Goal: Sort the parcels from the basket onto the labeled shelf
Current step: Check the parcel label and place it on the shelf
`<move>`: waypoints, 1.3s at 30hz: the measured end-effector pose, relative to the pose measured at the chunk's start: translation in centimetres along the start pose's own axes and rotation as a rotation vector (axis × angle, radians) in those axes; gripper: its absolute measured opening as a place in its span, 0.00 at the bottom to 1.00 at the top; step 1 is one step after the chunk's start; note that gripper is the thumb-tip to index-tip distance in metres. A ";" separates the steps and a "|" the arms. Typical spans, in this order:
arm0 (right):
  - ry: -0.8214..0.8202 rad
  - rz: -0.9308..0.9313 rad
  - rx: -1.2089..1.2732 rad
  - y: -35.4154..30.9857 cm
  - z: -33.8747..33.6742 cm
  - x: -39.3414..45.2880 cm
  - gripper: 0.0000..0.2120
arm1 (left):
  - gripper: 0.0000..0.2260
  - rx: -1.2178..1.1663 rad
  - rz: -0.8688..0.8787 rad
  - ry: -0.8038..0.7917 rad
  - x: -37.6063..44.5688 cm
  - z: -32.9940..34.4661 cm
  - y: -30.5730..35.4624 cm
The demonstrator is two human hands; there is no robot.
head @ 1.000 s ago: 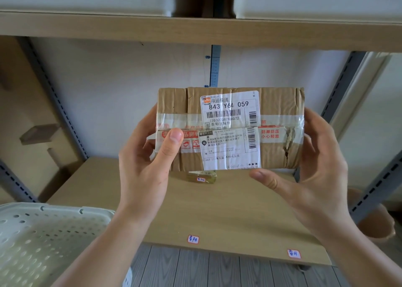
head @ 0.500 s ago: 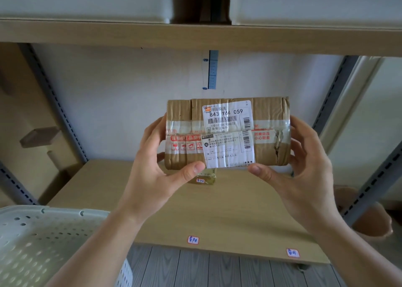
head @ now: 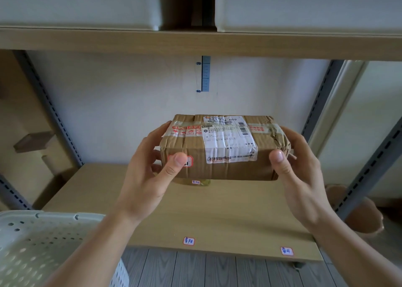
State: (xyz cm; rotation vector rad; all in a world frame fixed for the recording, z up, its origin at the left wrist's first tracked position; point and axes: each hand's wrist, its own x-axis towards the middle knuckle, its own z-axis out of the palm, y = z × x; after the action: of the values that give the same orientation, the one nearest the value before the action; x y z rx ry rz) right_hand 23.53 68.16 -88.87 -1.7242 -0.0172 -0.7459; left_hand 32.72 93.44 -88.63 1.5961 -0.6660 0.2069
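From the head camera, a taped cardboard parcel (head: pixel 219 147) is held in the air above the wooden shelf (head: pixel 217 210). The left hand (head: pixel 148 173) clasps its left end, the right hand (head: pixel 302 173) its right end. Both thumbs press the near face, and the other fingers (head: pixel 159 128) wrap behind. A white basket (head: pixel 43 243) sits lower left.

Wooden shelf (head: pixel 217 217): small packet (head: pixel 196 181) on it, two labels (head: pixel 188 241) on front edge.

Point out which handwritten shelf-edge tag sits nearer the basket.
The left tag, on the shelf front edge; the other tag sits further right, away from the basket.
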 end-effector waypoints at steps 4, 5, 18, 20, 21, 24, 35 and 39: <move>0.004 0.009 0.038 0.0 -0.2 0.0 0.43 | 0.23 0.068 0.016 0.012 -0.1 0.4 0.1; -0.010 0.004 0.038 0.0 -0.2 0.0 0.43 | 0.19 0.072 0.021 0.035 -0.1 0.6 0.2; 0.012 0.075 -0.030 0.8 0.3 0.5 0.35 | 0.19 0.050 -0.008 -0.002 0.1 0.4 -0.1; 0.041 0.111 -0.024 1.0 0.3 0.8 0.29 | 0.18 0.031 -0.023 -0.031 0.2 0.4 -0.2; 0.046 0.121 -0.022 1.0 0.4 0.9 0.27 | 0.19 0.037 -0.030 -0.051 0.2 0.4 -0.2; 0.037 0.137 -0.032 0.8 0.5 0.9 0.20 | 0.18 0.051 -0.045 -0.104 0.3 0.3 -0.3; 0.037 0.140 -0.061 1.0 0.4 1.0 0.24 | 0.39 0.216 -0.025 -0.104 0.3 -0.1 -0.9; -0.061 0.048 -0.176 0.8 -0.1 0.9 0.38 | 0.40 0.207 -0.024 -0.060 0.5 -0.7 -0.9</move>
State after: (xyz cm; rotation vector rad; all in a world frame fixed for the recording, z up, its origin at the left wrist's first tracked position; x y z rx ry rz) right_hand 24.50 67.52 -89.15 -1.9082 0.0486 -0.6754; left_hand 33.79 94.01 -89.08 1.8136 -0.6882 0.2164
